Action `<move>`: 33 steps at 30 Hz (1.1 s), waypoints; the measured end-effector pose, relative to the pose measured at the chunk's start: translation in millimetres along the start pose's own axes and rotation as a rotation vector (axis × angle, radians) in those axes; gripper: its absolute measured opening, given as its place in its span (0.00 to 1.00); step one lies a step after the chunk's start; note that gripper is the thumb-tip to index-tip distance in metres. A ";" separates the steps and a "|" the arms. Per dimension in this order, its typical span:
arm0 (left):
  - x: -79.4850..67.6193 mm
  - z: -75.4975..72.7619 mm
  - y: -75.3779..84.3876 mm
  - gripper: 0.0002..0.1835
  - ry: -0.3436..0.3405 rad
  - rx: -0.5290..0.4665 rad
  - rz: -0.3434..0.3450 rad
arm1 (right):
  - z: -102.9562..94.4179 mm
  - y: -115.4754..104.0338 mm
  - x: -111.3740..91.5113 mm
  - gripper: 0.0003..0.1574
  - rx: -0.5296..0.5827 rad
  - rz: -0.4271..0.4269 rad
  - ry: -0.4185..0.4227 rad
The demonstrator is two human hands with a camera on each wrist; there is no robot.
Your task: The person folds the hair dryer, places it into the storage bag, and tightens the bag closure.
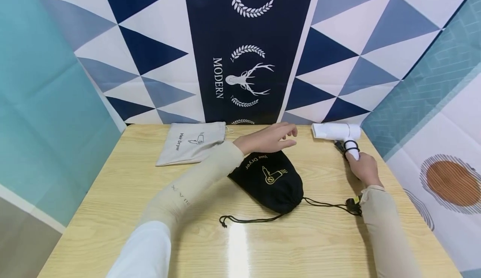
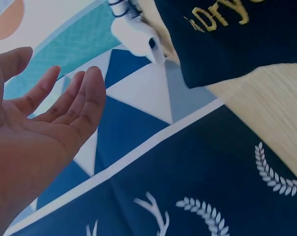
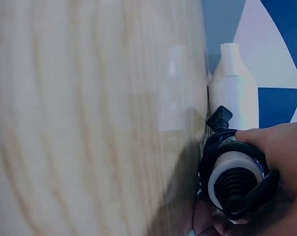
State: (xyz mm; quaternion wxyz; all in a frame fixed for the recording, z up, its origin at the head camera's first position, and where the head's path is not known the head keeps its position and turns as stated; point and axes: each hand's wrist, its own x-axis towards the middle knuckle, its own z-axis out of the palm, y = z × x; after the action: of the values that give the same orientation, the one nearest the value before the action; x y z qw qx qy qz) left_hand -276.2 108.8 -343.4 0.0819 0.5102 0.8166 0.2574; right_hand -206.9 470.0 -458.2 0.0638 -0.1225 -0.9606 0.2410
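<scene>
At the back right of the table, my right hand (image 1: pixel 363 168) grips the handle of a white hair dryer (image 1: pixel 336 131). Its black cord (image 3: pixel 205 169) is wrapped around the handle, and the plug (image 3: pixel 220 118) sticks out beside the white body in the right wrist view. My left hand (image 1: pixel 268 138) is stretched over the far end of a black drawstring pouch (image 1: pixel 279 182) marked with a gold hair dryer. Loosely spread, the left fingers (image 2: pixel 92 93) hold nothing. Whether that hand touches the pouch cannot be told. The black drawstrings trail from the pouch's near end.
A light grey pouch (image 1: pixel 195 140) printed "Hair Dryer" lies flat at the back left of the wooden table (image 1: pixel 124 194). Patterned cloth (image 1: pixel 248 61) rises behind the table edge. A small black object (image 1: pixel 352 205) with a yellow patch is near my right wrist.
</scene>
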 end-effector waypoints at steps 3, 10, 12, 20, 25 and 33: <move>17.8 4.4 -4.6 0.17 -0.018 0.018 -0.012 | 3.0 -2.6 0.4 0.30 0.022 -0.003 -0.020; 53.3 19.6 -12.1 0.19 -0.063 0.064 -0.054 | 12.2 -17.8 -2.3 0.31 0.069 -0.025 -0.026; 64.1 24.8 -14.0 0.21 -0.088 0.072 -0.072 | 11.6 -18.6 -3.2 0.32 0.077 -0.026 -0.017; 106.8 46.1 -19.5 0.28 -0.067 0.028 -0.217 | 5.8 -10.4 -12.4 0.34 0.105 0.003 -0.007; 124.6 66.1 -19.2 0.33 -0.086 0.037 -0.287 | 5.4 -2.7 -21.2 0.35 0.121 0.059 -0.014; 136.6 85.0 -17.7 0.40 -0.103 0.124 -0.414 | 6.3 0.3 -23.2 0.36 0.134 0.048 0.006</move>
State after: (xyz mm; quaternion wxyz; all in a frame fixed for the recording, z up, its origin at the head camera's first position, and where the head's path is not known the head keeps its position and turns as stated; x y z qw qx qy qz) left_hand -320.2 250.9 -407.2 0.1431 0.3484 0.9128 0.1578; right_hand -185.7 461.3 -465.3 0.0688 -0.1415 -0.9389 0.3060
